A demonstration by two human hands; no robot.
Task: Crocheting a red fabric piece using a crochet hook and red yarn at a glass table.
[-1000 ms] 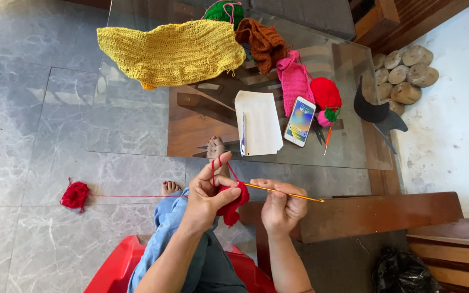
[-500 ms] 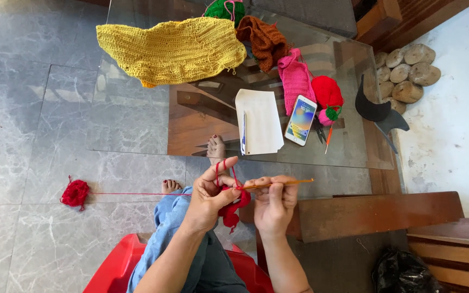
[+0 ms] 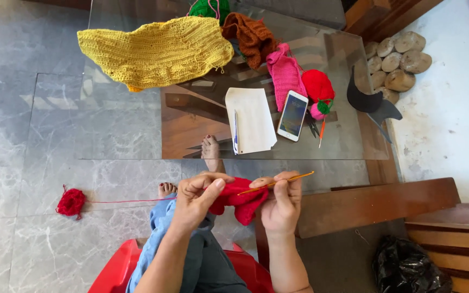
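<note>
Step in hand, as judged: a stitch is being worked on the red crochet piece point(image 3: 240, 202). The piece is pinched by the closed left hand point(image 3: 196, 198). The orange crochet hook point(image 3: 278, 182) is gripped by the closed right hand point(image 3: 281, 203), its tip at the piece's upper edge. Red yarn point(image 3: 131, 201) is run leftward to a ball point(image 3: 71, 202) on the floor. Next, yarn must probably be caught and drawn through.
</note>
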